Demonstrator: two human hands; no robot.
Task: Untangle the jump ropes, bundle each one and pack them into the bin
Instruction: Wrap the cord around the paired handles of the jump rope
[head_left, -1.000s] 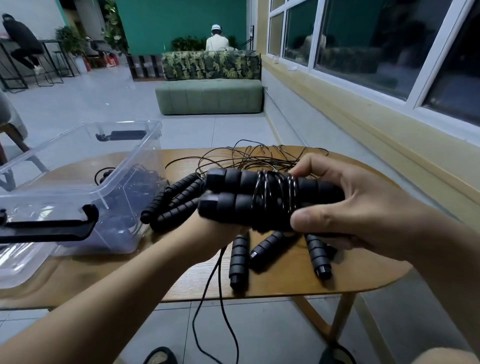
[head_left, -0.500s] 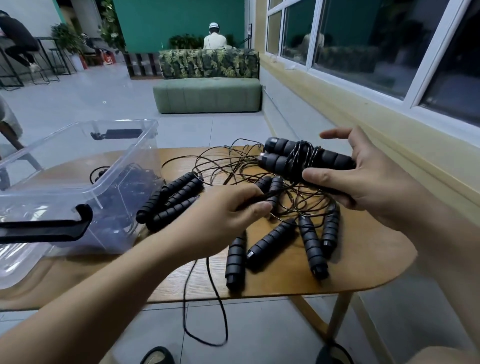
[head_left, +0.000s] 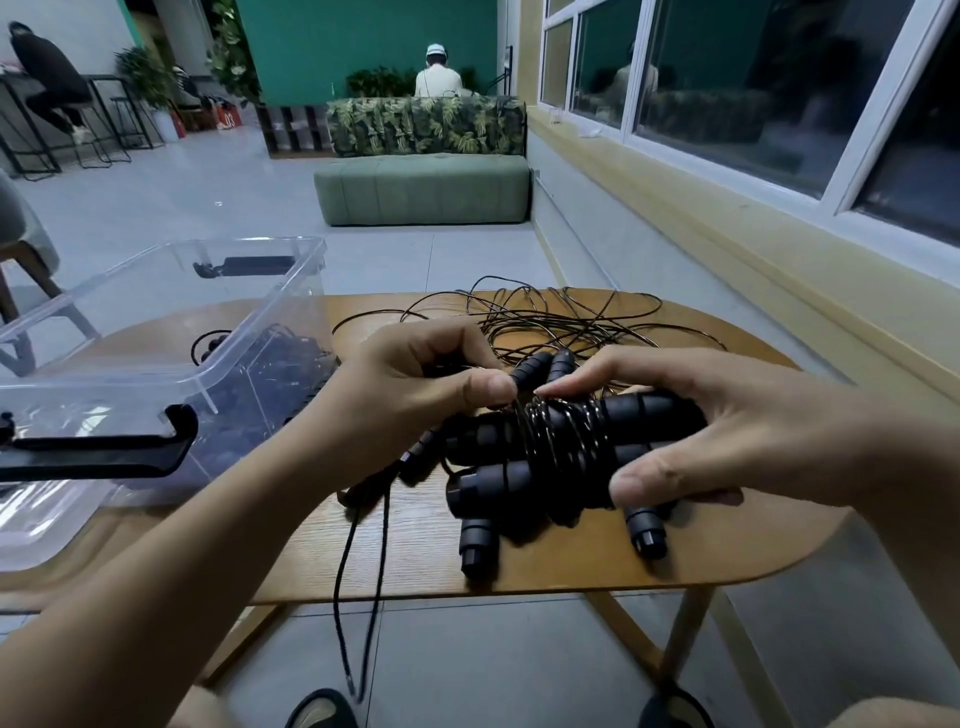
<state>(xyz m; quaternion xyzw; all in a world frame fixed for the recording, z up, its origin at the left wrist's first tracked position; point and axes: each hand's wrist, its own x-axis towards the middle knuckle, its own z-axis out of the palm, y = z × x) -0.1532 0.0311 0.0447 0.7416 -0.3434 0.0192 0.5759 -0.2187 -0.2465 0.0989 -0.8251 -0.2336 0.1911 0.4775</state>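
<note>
Clear plastic bin (head_left: 291, 296) stands at the left on a wooden table (head_left: 753, 551), with dark bundled ropes already inside. Beside it the left hand (head_left: 415, 384) is curled, thumb and forefinger pinching a thin black cord right at the bundle; in the middle, two black foam grips lie side by side, bound with loops of that cord into one bundle (head_left: 561, 447), held over the table; the right hand (head_left: 737, 431) grips its right end, thumb on the near side, fingers curled over the far side. Behind the hands a loose tangle of cords (head_left: 566, 322) spreads across the table; spare handles (head_left: 478, 540) lie beneath. The wrap looks nearly finished; next the cord end probably needs tucking, then the bundle goes left into the bin.
</note>
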